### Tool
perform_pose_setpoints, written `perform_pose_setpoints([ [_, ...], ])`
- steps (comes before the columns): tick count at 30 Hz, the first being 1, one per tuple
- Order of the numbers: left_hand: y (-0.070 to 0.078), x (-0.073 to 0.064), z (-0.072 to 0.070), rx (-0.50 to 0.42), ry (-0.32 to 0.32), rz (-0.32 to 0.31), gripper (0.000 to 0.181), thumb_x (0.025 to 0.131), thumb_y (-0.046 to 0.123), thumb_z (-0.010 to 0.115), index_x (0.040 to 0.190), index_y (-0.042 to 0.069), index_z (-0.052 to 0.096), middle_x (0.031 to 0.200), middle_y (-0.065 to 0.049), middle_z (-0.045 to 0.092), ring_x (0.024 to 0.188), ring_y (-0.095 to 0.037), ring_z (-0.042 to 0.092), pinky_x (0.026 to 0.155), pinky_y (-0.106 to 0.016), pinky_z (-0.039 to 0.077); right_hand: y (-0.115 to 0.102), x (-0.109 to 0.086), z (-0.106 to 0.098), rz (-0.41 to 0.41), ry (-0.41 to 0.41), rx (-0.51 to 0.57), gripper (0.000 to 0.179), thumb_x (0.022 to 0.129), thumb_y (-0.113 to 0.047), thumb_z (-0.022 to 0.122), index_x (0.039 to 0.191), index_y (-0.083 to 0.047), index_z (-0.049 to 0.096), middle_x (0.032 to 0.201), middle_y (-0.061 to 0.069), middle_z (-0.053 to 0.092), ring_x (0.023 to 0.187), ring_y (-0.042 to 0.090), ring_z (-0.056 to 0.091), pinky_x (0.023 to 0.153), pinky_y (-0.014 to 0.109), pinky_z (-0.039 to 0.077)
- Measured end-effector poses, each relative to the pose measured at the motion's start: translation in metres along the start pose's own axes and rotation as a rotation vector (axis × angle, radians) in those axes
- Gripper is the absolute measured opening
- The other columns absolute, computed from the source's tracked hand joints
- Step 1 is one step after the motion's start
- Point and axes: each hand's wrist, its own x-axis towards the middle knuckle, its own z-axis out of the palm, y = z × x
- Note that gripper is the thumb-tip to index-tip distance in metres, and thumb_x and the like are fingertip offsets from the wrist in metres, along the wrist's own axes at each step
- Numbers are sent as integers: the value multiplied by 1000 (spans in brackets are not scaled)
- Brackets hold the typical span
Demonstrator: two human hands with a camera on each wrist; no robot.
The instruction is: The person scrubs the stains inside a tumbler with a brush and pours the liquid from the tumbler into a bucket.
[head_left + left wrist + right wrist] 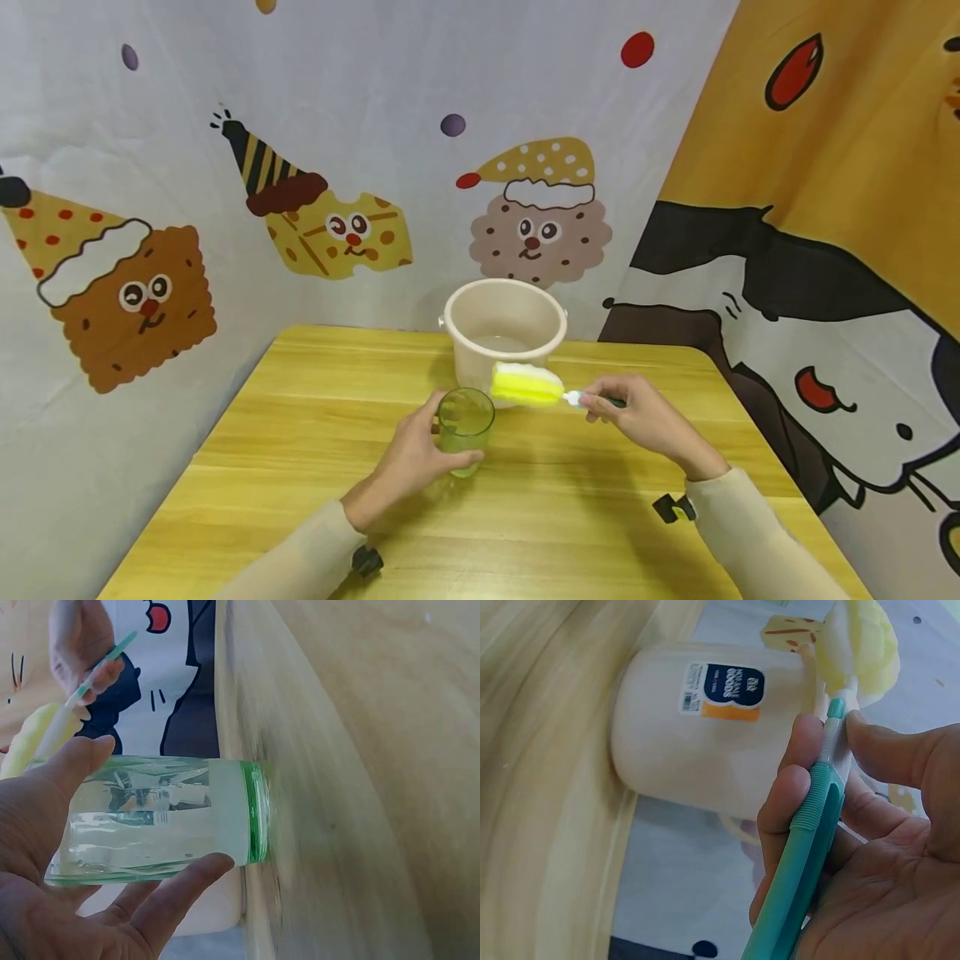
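Note:
A green-tinted drinking glass stands upright on the wooden table. My left hand grips it from the left, thumb on the near side and fingers around the far side. In the left wrist view the glass is see-through, with a thick green base. My right hand holds a sponge brush by its teal and white handle, between thumb and fingers. The brush's yellow and white sponge head points left, raised above the table to the right of the glass and overlapping the bucket in the head view.
A cream bucket stands at the back of the table, just behind the glass and brush. A label is stuck on its side. Cartoon-printed curtains hang behind the table and along its sides.

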Motion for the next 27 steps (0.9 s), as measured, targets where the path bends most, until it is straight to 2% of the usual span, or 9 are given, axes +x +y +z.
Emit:
perform_pose_setpoints([
  [7,-2,0,-2,-6,-15,-20,95,81,32,110,161,19,61,145,-9,80,131,-36,79,102,-52,73,24,-1,4,54,3,2,17,117,-29,73,115,-15,84,98,1,82,93,21,68,81,30,58],
  [11,-3,0,-2,-6,-22,-15,95,82,31,110,161,17,60,146,-12,80,131,-37,79,102,-52,73,39,-1,9,71,-16,15,16,116,-27,74,117,-15,84,99,3,83,93,22,69,79,28,57],
  [16,-3,-1,-2,-15,-23,-23,96,82,32,110,162,17,60,146,-13,80,128,-38,80,98,-52,74,52,0,13,63,-27,25,12,115,-22,76,119,-15,85,105,5,85,92,15,72,79,27,58],
  [21,-3,-1,-2,-15,-21,-32,95,82,31,110,162,21,60,146,-9,80,129,-37,80,100,-51,73,63,3,15,40,-23,-22,14,113,-18,77,121,-12,88,108,14,86,83,16,64,71,24,53],
  [25,-3,0,-1,-10,-16,-36,95,81,30,110,162,22,61,146,-8,81,130,-36,79,103,-52,72,74,6,16,36,-14,-91,21,112,-16,79,130,-13,89,124,15,89,93,20,72,73,24,53],
  [27,-3,0,-2,-7,-13,-34,95,81,30,111,161,21,61,145,-9,81,131,-35,79,103,-53,72,80,8,16,23,-14,-128,23,112,-14,79,133,-14,89,129,12,89,106,23,78,80,25,57],
])
